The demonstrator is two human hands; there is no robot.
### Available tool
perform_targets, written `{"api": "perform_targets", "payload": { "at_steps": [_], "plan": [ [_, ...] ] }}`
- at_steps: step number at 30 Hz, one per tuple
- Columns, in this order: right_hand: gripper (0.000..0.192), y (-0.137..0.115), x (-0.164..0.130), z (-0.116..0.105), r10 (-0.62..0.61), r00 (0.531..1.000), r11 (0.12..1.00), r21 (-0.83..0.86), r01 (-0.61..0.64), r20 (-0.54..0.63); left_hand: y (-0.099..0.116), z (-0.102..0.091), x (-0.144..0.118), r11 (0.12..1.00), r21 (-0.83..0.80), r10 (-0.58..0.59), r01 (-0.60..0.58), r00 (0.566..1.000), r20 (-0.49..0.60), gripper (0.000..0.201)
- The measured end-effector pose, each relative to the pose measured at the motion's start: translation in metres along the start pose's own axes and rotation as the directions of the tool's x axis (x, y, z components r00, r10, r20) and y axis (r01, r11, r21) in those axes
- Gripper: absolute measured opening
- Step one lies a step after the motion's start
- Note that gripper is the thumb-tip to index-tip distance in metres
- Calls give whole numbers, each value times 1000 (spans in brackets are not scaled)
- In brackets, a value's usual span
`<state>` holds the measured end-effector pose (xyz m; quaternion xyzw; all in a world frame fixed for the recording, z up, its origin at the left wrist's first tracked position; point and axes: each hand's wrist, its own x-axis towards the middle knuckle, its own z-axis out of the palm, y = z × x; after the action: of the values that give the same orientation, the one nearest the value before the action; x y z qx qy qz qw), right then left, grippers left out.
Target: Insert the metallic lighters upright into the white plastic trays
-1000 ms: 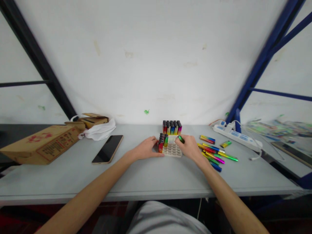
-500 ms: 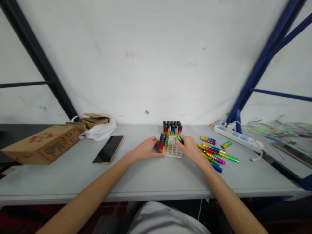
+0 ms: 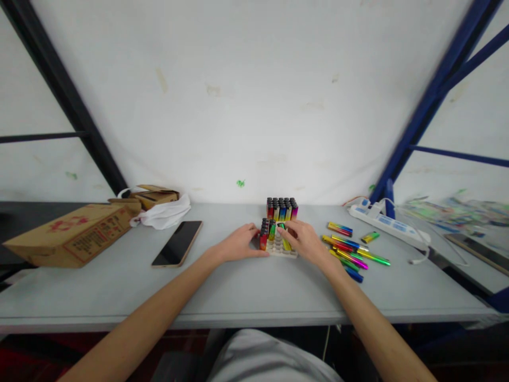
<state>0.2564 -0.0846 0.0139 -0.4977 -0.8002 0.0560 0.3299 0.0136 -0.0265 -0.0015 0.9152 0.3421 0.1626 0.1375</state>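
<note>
A pale tray with rows of round holes lies on the table in front of me. Several lighters stand upright along its left side, red ones and a green-yellow one. My left hand grips the tray's left edge, thumb at the near corner and fingers farther back beside the lighters. Between the fingertips of my right hand is a green-and-yellow lighter, tilted over the tray's right part. Whether its lower end sits in a hole I cannot tell. Behind the tray stands a block of upright lighters with black tops.
Loose shiny lighters lie in a pile to the right. Beyond them runs a white power strip with cables. On the left are a phone, a white bag and a cardboard box. A wall closes the back.
My right hand has shifted left with the lighter, which went from lying nearly flat in the fingers to a steeper tilt over the tray. My left hand has stayed in place.
</note>
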Motion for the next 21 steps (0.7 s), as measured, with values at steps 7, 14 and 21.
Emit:
{"api": "perform_targets", "payload": {
  "at_steps": [7, 14, 21],
  "plan": [
    [33, -7, 0, 1, 59, 994, 996, 60, -65, 92, 0, 1, 0, 1000, -26, 6, -6, 1000, -22, 58],
    [28, -7, -1, 5, 24, 988, 997, 70, -35, 154, -1, 2, 0, 1000, -11, 8, -8, 1000, -19, 61],
    [21, -7, -1, 19, 49, 987, 976, -216, -15, 151, -1, 1, 0, 1000, -10, 2, -2, 1000, -26, 61]
  ]
}}
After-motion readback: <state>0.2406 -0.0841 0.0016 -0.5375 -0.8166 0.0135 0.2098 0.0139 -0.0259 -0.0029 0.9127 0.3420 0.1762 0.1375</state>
